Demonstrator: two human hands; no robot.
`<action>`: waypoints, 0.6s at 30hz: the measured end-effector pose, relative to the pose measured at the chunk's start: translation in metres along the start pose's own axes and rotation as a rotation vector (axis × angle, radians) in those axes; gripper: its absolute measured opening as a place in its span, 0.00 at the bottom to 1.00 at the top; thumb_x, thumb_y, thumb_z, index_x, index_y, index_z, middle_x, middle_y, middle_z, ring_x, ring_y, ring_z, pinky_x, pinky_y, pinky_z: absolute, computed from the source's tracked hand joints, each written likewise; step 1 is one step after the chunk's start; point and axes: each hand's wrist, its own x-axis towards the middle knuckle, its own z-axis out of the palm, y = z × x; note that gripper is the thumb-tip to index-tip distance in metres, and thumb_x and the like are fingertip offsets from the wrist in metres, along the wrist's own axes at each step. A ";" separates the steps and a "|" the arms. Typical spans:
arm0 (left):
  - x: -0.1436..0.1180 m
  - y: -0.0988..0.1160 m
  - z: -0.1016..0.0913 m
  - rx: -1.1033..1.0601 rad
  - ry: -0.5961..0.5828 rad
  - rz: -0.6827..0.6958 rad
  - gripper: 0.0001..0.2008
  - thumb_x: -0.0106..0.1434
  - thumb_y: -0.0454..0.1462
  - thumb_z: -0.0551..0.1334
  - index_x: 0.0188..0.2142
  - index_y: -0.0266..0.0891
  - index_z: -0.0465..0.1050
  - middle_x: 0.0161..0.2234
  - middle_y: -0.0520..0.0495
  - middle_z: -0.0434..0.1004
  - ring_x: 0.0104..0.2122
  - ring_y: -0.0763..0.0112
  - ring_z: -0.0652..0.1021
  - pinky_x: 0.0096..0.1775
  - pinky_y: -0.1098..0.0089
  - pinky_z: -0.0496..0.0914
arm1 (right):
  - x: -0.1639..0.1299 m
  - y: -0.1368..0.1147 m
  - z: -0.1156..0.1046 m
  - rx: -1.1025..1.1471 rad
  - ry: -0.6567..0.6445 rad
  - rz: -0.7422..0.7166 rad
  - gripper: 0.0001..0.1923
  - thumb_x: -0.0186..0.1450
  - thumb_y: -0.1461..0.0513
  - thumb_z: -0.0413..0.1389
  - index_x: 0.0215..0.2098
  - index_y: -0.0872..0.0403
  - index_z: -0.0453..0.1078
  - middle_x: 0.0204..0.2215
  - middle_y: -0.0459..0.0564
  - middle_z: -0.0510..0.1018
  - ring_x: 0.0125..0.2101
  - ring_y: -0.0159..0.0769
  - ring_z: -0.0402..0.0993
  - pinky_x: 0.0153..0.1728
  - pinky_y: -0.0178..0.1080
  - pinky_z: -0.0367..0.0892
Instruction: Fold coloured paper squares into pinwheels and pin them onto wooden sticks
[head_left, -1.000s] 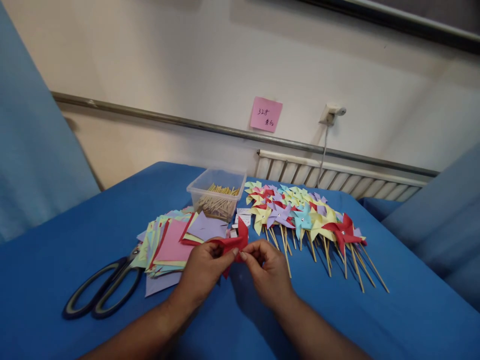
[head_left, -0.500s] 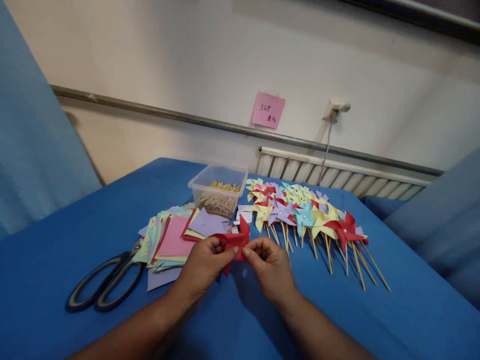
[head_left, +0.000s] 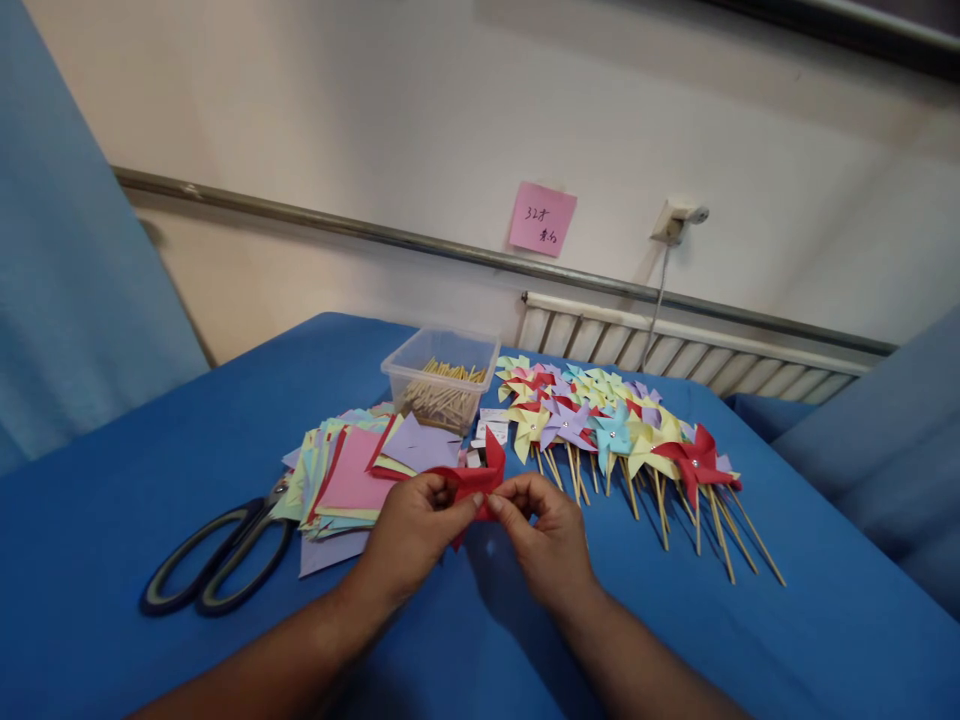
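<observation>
My left hand (head_left: 409, 535) and my right hand (head_left: 546, 540) meet above the blue table (head_left: 150, 470), both pinching a folded red paper pinwheel (head_left: 476, 480) between thumb and fingertips. One red point sticks up between the hands. Just behind my left hand lies a stack of coloured paper squares (head_left: 352, 480). To the right of my right hand lies a row of finished pinwheels on wooden sticks (head_left: 622, 430).
Black-handled scissors (head_left: 217, 560) lie at the left of the paper stack. A clear plastic box of wooden sticks (head_left: 442, 385) stands behind the stack. A pink note (head_left: 542, 219) hangs on the wall, above a radiator (head_left: 675, 350).
Both hands keep hold of the red pinwheel with small finger shifts. The view has drifted slightly, so everything sits a little to the right in the picture.
</observation>
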 end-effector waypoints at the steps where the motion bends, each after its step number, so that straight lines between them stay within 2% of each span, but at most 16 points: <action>1: 0.000 0.000 0.000 0.009 -0.002 0.004 0.09 0.48 0.39 0.67 0.20 0.38 0.69 0.14 0.57 0.67 0.13 0.78 0.65 0.18 0.75 0.59 | 0.000 0.000 0.000 -0.007 0.001 -0.007 0.04 0.59 0.62 0.58 0.28 0.55 0.72 0.24 0.44 0.74 0.24 0.30 0.66 0.27 0.33 0.63; 6: -0.001 0.001 0.000 0.063 -0.009 0.058 0.08 0.49 0.40 0.66 0.22 0.37 0.72 0.16 0.55 0.70 0.16 0.76 0.67 0.20 0.75 0.60 | 0.000 0.001 0.001 -0.029 0.005 -0.013 0.04 0.59 0.62 0.58 0.29 0.55 0.72 0.24 0.45 0.74 0.25 0.31 0.67 0.27 0.33 0.63; 11: -0.003 0.002 0.000 0.094 -0.009 0.180 0.05 0.50 0.37 0.65 0.26 0.38 0.74 0.23 0.52 0.75 0.25 0.70 0.74 0.28 0.74 0.65 | -0.001 -0.004 0.001 -0.068 0.030 -0.079 0.03 0.60 0.64 0.57 0.28 0.54 0.71 0.24 0.44 0.72 0.26 0.31 0.67 0.28 0.33 0.63; 14: -0.006 0.004 0.000 0.150 0.001 0.196 0.06 0.51 0.37 0.64 0.30 0.38 0.75 0.24 0.52 0.76 0.27 0.69 0.74 0.30 0.73 0.66 | -0.002 -0.009 0.000 -0.072 0.062 -0.189 0.03 0.59 0.65 0.57 0.27 0.54 0.72 0.33 0.48 0.73 0.34 0.34 0.69 0.35 0.35 0.65; 16: -0.007 0.004 -0.001 0.174 0.004 0.201 0.07 0.51 0.37 0.64 0.31 0.37 0.75 0.25 0.51 0.76 0.27 0.69 0.74 0.30 0.72 0.66 | -0.002 -0.012 0.000 -0.056 0.062 -0.209 0.03 0.59 0.65 0.58 0.27 0.54 0.71 0.39 0.50 0.73 0.39 0.35 0.69 0.38 0.36 0.65; 18: -0.008 0.004 -0.001 0.175 -0.001 0.202 0.08 0.51 0.37 0.63 0.32 0.37 0.75 0.26 0.51 0.76 0.28 0.68 0.74 0.31 0.72 0.66 | -0.002 -0.012 0.000 -0.031 0.039 -0.185 0.03 0.59 0.65 0.57 0.27 0.54 0.70 0.36 0.49 0.73 0.36 0.34 0.70 0.37 0.35 0.65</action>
